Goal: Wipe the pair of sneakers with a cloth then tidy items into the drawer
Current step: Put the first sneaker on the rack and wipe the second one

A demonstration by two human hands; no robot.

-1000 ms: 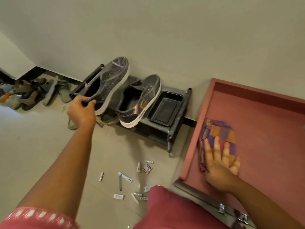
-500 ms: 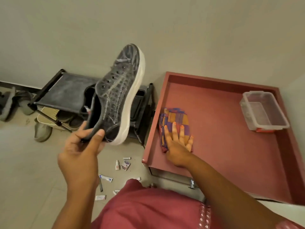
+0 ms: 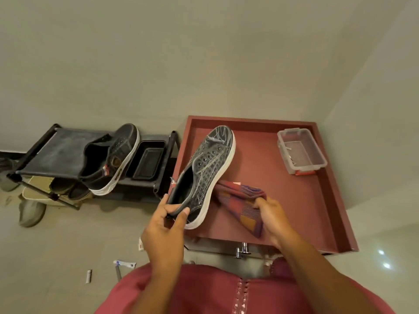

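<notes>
The left hand [image 3: 166,219] pinches the heel collar of a dark grey sneaker [image 3: 205,173], thumb on the outside and fingers curled inside the opening, holding it with its toe pointing away, over the near-left part of an open red drawer [image 3: 335,196]. The right hand [image 3: 271,215] grips a checked cloth [image 3: 238,203] of red, purple and orange, its fingers curled round the bunched fabric just beside the sneaker's white sole; whether cloth and sole actually touch is hard to tell. At the drawer's far right corner sits a clear plastic box [image 3: 300,154] with what looks like a few small metal pieces inside.

The second sneaker [image 3: 113,157] lies tilted on the top tier of a low black shoe rack [image 3: 56,152] standing against a plain pale wall, with a black tray [image 3: 148,159] just beside it on the same tier. More footwear shows under the rack and to its left. The floor is pale tile, and small tubes and packets [image 3: 124,264] lie scattered on it near the person's red garment [image 3: 204,291].
</notes>
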